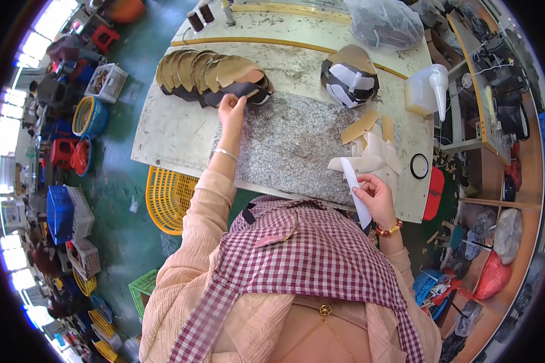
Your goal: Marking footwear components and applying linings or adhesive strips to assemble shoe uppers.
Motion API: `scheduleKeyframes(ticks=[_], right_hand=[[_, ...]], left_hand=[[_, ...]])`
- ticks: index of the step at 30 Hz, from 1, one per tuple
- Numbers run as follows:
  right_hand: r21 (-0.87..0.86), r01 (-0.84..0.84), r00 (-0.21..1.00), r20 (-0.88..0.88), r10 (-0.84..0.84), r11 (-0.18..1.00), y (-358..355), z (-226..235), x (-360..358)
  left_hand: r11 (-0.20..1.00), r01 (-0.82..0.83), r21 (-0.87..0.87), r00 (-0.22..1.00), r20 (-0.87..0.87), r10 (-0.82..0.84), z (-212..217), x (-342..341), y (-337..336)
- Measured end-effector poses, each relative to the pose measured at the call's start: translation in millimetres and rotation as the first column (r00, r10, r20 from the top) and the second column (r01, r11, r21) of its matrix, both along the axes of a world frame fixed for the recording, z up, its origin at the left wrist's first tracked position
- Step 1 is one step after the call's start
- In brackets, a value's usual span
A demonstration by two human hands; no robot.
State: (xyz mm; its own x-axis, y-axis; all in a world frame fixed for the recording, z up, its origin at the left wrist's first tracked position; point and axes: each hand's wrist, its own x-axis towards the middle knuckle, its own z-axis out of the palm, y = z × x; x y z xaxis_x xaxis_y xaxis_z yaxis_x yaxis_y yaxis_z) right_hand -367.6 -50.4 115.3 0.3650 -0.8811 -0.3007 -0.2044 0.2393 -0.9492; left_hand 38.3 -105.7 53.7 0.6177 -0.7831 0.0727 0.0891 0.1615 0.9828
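Observation:
A row of overlapping tan and black curved pieces [194,71], which look like shoe uppers, lies at the far left of the table. My left hand [230,112] reaches to its near edge, fingers pinched at the black rim of the front piece. Between the fingers and thumb of my right hand [376,196] is a white curved strip [356,193], held upright near the table's front edge. Just beyond that hand, several loose white and tan cut pieces [375,154] lie in a pile. Farther back sits a second stack of uppers [350,75] with white patches.
A speckled grey work slab [284,139] covers the table's middle. At the right are a glue bottle [427,91] with a white nozzle and a roll of black tape [418,166]. Thread spools [195,22] stand at the back. A yellow basket [163,199] is below the left edge.

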Motion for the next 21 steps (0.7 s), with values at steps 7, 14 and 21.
scheduleKeyframes(ticks=[7,14,21], right_hand=[[-0.055,0.087,0.994,0.071,-0.083,0.995,-11,34,11],[-0.207,0.014,0.988,0.155,0.018,0.978,-38,63,40],[-0.448,0.136,0.989,0.014,-0.145,0.884,-40,59,25]], left_hand=[[0.922,0.299,-0.245,0.792,-0.475,-0.383,80,-48,2],[0.852,0.508,-0.124,0.595,-0.665,-0.452,87,-137,45],[0.82,0.554,-0.14,0.545,-0.684,-0.485,81,-146,57]])
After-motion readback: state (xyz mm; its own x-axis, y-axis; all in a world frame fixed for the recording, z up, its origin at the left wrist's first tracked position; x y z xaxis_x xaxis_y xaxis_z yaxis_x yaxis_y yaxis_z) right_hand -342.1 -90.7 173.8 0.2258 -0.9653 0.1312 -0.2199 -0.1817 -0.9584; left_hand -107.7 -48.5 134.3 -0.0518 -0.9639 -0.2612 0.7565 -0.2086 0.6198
